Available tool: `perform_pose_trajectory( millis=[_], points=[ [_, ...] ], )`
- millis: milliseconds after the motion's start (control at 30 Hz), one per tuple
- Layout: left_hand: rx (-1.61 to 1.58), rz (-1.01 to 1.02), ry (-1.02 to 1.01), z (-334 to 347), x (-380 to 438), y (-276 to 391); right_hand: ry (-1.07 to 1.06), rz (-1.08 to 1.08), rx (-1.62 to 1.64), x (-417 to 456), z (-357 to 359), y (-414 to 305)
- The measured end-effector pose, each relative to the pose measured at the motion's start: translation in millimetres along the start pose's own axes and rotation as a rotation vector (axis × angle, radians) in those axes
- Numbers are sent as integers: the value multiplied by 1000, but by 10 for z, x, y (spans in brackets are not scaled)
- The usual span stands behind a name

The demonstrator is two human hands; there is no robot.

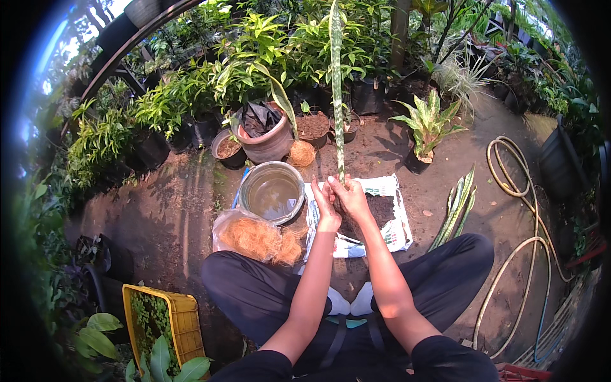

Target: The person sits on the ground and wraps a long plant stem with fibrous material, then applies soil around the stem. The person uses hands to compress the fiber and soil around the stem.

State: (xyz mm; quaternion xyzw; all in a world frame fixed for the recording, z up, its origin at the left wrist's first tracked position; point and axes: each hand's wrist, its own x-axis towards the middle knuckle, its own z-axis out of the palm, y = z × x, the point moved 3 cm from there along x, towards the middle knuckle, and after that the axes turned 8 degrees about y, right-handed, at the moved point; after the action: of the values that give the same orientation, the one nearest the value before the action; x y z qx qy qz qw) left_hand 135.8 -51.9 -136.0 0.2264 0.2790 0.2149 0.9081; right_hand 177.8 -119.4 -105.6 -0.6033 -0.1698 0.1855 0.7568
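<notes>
A long mottled snake plant leaf (337, 90) stands upright, its lower end in my right hand (353, 198). My right thumb and fingers close around that end. Close against it on the left is my left hand (326, 203), cupped with fingers pointing up and dark soil on the skin. Whether the left hand also grips the leaf's base is hidden. Both hands are above a white plastic sack (403, 234) that is cut open and bears printing. Dark potting soil (380, 210) shows in the sack's opening.
A basin of murky water (272, 193) sits left of the sack, beside a plastic bag of coconut fibre (250, 236). Behind stand a clay pot (265, 138) and a fibre-wrapped root ball (302, 153). Cut snake plant leaves (453, 210) and a hose (530, 191) lie right; a yellow crate (184, 324) stands left.
</notes>
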Motion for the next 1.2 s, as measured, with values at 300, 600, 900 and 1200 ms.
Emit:
perform_pose_trajectory(
  millis=[300, 600, 900, 1200],
  points=[
    [14, 212, -283, 262, -189, 14, 211, -621, -455, -188, 85, -471],
    [256, 479, -175, 145, -198, 22, 514, -804, -538, -212, 38, -547],
    [407, 648, -55, -152, -97, 259, 298, -38, -366, 364, -925, 534],
    [323, 643, -60, -359, -18, 399, -32, 33, -1054, 223, -742, 1148]
  ],
)
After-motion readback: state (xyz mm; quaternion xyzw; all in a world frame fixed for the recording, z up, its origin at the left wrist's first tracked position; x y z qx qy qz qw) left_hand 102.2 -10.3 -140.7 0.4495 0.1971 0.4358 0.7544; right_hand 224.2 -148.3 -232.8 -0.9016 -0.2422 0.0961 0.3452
